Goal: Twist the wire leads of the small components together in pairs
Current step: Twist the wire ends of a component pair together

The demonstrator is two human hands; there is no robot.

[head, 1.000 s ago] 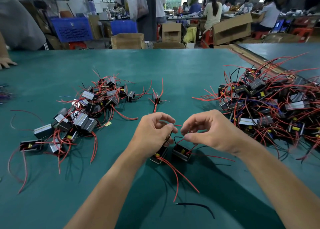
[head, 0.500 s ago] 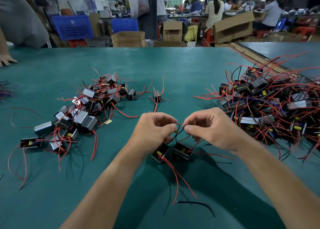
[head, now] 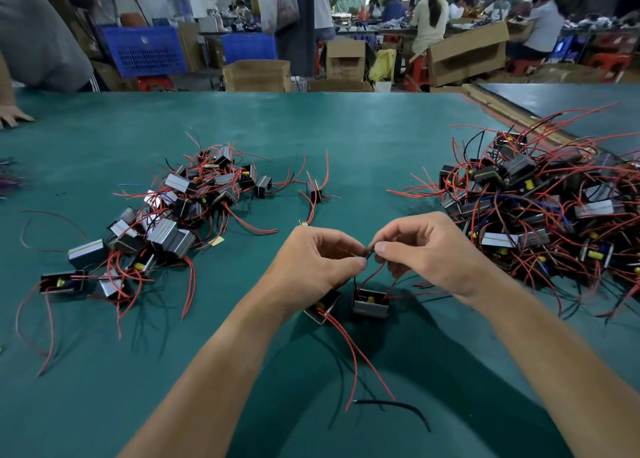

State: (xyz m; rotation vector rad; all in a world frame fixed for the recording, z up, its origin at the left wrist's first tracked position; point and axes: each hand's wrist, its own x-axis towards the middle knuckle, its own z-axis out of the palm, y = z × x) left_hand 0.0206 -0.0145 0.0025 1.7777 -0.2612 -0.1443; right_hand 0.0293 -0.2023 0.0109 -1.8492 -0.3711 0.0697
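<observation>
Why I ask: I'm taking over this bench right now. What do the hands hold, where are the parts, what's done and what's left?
Left hand pinches the leads above two components; right hand pinches the same leads, fingertips close together.
The components are side by side below the hands, on or just above the green table, one partly under the left hand.
Done: leads brought together; any twist is hidden by fingers.
Left: finish this pair, then the left pile and right pile; which is finished I cannot tell.
</observation>
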